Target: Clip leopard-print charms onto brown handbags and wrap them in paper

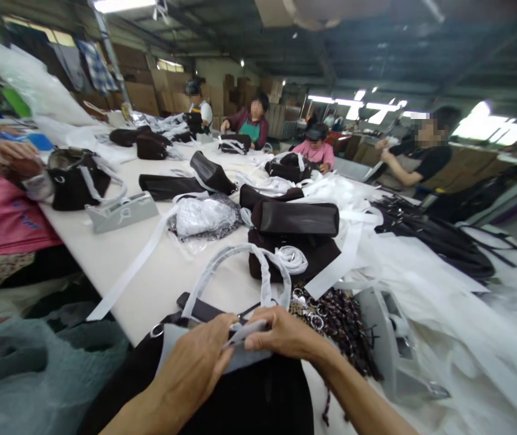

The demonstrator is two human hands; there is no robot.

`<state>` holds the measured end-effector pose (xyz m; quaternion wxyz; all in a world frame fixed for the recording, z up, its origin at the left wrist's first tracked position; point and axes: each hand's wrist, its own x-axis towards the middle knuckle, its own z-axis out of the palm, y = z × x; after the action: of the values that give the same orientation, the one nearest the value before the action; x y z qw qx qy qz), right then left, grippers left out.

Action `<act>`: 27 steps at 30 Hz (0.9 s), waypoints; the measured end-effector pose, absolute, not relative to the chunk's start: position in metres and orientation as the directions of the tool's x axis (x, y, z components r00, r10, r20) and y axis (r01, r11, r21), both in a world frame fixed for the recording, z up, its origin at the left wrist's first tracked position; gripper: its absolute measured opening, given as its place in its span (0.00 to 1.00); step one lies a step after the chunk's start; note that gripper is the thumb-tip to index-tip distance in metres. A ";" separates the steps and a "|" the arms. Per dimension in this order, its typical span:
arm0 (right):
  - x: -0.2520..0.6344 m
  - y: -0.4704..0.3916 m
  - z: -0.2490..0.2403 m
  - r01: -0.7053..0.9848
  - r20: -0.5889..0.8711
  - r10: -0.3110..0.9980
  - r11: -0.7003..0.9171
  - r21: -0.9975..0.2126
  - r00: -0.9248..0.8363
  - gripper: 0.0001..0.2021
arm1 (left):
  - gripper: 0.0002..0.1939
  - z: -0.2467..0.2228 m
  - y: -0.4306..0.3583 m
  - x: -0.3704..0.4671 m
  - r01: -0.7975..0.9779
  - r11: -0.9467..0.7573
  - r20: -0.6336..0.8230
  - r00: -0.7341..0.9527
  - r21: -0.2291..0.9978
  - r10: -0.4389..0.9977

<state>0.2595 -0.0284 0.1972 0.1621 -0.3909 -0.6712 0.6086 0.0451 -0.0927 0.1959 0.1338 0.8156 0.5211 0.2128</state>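
A large dark bag [258, 393] lies close in front of me, its two handles [215, 263] wrapped in white material and standing up. Grey-white thin sheet [174, 344] covers part of its top. My left hand [199, 350] is closed at the bag's opening, its fingertips pinching a fold of the sheet. Opposite it, my right hand [276, 332] grips the same folded sheet between thumb and fingers. The two hands nearly touch. Part of the bag's top is hidden under them.
Dark bags [297, 219] and a plastic-wrapped bundle [206, 216] lie on the white table [117, 257]. Grey tape dispensers [122, 212] stand left and right. Dark tassels with rings [344, 326] and white sheets [444, 290] are at right. Several people sit around; one in pink [4, 205] is at left.
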 end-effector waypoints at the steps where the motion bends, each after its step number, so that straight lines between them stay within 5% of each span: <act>1: 0.259 -0.027 0.195 0.324 -0.267 0.721 -0.062 -0.944 -0.640 0.16 | 0.19 0.195 -0.092 0.044 0.781 -0.407 0.192 0.360 0.473 0.913; 9: 0.248 -0.029 0.187 0.270 -0.341 0.803 -0.232 -0.934 -0.490 0.17 | 0.06 0.199 -0.079 0.043 0.750 -0.308 0.027 0.361 0.585 0.932; 14: 0.248 -0.034 0.183 0.246 -0.183 0.877 -0.078 -0.966 -0.444 0.13 | 0.09 0.198 -0.077 0.044 0.749 -0.211 -0.059 0.317 0.628 0.947; 20: 0.247 -0.037 0.181 0.235 -0.128 0.884 -0.021 -0.972 -0.450 0.09 | 0.07 0.191 -0.078 0.042 0.677 -0.308 0.078 0.348 0.669 0.934; 23: 0.246 -0.039 0.180 0.278 -0.118 0.904 0.001 -0.961 -0.411 0.07 | 0.07 0.188 -0.080 0.041 0.700 -0.387 0.169 0.362 0.600 0.917; 27: 0.256 -0.038 0.172 0.288 0.096 0.884 0.249 -0.925 -0.457 0.04 | 0.10 0.179 -0.079 0.040 0.720 -0.531 0.253 0.467 0.447 0.847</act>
<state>0.2559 -0.0385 0.1724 0.3253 -0.4069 -0.7203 0.4581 0.0397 -0.0794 0.1786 0.1403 0.8450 0.4637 0.2264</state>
